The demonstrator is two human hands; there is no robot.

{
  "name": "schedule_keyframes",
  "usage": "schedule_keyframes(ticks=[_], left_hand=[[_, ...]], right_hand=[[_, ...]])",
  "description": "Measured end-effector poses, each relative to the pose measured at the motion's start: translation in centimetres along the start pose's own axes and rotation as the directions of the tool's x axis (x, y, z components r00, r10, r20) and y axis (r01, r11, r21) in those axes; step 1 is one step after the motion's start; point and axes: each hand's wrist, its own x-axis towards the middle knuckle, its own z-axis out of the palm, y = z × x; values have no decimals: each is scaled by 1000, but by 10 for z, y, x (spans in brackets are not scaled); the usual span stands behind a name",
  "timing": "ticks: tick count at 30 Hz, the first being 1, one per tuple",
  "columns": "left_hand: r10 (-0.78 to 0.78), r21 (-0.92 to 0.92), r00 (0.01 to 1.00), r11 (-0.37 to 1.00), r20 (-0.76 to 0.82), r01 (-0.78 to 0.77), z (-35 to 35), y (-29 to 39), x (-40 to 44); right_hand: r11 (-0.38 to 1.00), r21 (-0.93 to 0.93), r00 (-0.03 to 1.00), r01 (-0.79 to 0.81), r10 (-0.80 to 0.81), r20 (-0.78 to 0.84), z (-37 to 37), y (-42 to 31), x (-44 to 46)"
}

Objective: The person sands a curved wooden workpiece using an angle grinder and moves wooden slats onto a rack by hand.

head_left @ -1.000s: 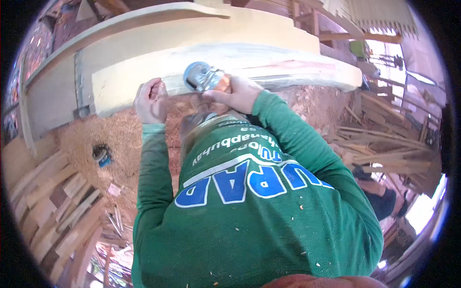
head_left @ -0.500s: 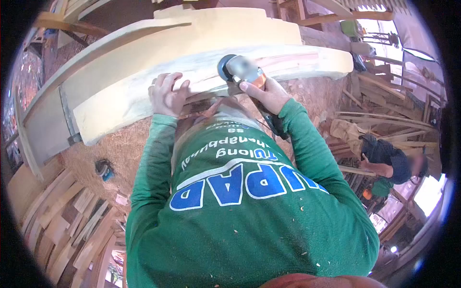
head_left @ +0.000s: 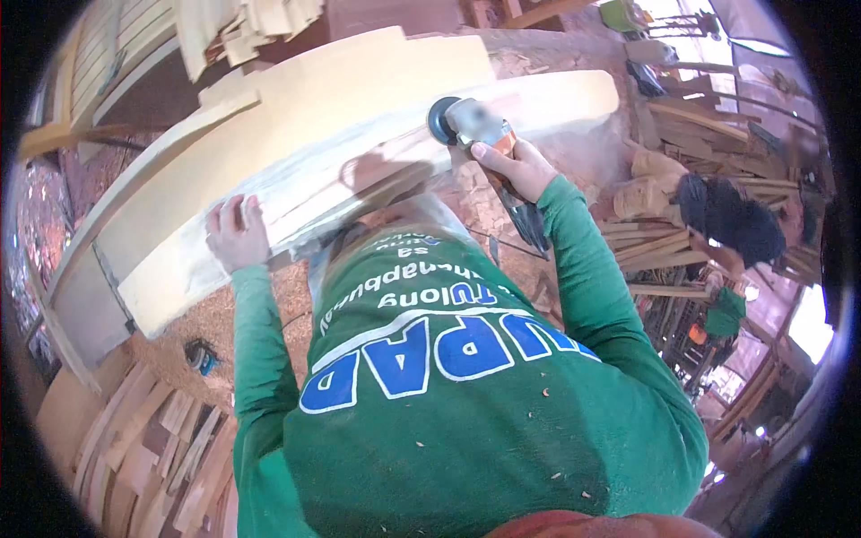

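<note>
Right hand: The person's right hand [head_left: 525,169] is wrapped firmly around an angle grinder [head_left: 475,121], thumb along its orange-and-silver body.
Grinder: It is above the far half of a long, curved, pale wooden plank [head_left: 327,188], its round disc [head_left: 441,121] toward the wood; contact cannot be confirmed from this angle.
Left hand: The left hand [head_left: 238,235], fingers loosely bent and slightly parted, is at the plank's other half, near its left end.
Plank: It lies slantwise in front of the worker, a shadow across its middle, a broader cream wooden panel [head_left: 359,81] beyond it.
Worker: A green long-sleeved shirt [head_left: 484,439] bears blue lettering edged in white.
Workshop: Wood strips [head_left: 143,439] crowd the lower left; at right, a co-worker [head_left: 731,215] in a dark top bends near lumber.
</note>
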Motion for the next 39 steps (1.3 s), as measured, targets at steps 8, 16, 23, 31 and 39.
schedule_keyframes(ticks=[8, 16, 23, 31, 39], left_hand=[[-1, -72, 1000, 997, -6, 1, 1, 12, 3], [-1, -61, 1000, 998, -16, 0, -1, 12, 2], [272, 80, 958, 961, -88, -265, -6, 19, -2], [536, -45, 804, 838, 257, -544, -43, 17, -71], [371, 211, 924, 900, 95, -382, -99, -67, -76]], right_hand=[[994, 45, 980, -95, 101, -171, -97, 36, 12], [1000, 28, 988, 1, 3, -157, -110, 68, 14], [991, 95, 989, 99, -87, -120, -1, 43, -8], [994, 41, 993, 104, -101, -64, 89, 18, -19], [981, -139, 989, 135, -125, 79, 162, -41, -56]])
